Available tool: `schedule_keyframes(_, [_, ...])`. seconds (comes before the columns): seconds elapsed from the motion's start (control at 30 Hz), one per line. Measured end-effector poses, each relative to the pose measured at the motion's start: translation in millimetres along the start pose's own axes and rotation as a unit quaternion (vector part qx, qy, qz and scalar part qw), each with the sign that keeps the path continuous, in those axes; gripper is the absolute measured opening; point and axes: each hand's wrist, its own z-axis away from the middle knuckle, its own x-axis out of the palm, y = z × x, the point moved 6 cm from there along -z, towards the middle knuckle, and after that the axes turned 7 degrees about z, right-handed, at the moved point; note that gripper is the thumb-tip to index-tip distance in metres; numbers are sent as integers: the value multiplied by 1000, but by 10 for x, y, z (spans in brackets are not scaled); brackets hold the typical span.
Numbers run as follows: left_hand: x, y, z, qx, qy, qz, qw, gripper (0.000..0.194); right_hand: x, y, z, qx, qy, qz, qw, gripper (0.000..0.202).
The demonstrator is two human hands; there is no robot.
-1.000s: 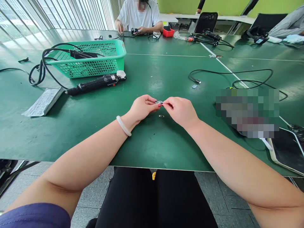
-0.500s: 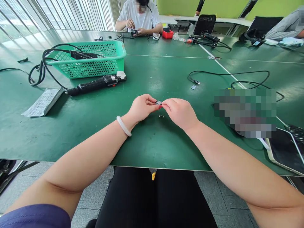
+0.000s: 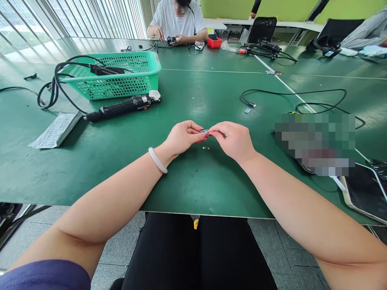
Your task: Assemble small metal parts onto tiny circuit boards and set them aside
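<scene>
the left hand [image 3: 180,137] pinched the part [image 3: 204,131] while the right hand [image 3: 236,140] pinched its edge, so light, even pressure seemed best against slipping.

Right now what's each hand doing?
Left hand: closed, pinching a small part.
Right hand: closed, fingertips at that part's edge.

Bare green tabletop [image 3: 175,181] lies open nearside; the basket [image 3: 115,82] and black tool [image 3: 121,108] obstruct the left.
</scene>
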Motion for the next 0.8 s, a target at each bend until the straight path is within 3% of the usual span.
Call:
schedule_keyframes(0.27, [26, 19, 11, -9, -15, 40, 999, 28, -36, 46, 9, 51, 11, -87, 995, 12])
schedule_keyframes(0.5, [47, 34, 9, -11, -23, 48, 999, 26, -16, 59, 16, 81, 11, -138, 987, 13])
schedule_keyframes(0.6, [21, 15, -3, -15, -11, 42, 999, 24, -5, 126, 13, 123, 1, -146, 982, 23])
schedule_keyframes(0.7, [-30, -17, -12, -25, 20, 22, 999, 20, 63, 192, 35, 160, -75, -114, 978, 27])
schedule_keyframes(0.8, [-72, -43, -15, -37, 48, 6, 998, 20, 176, 176, 72, 133, -179, -64, 973, 18])
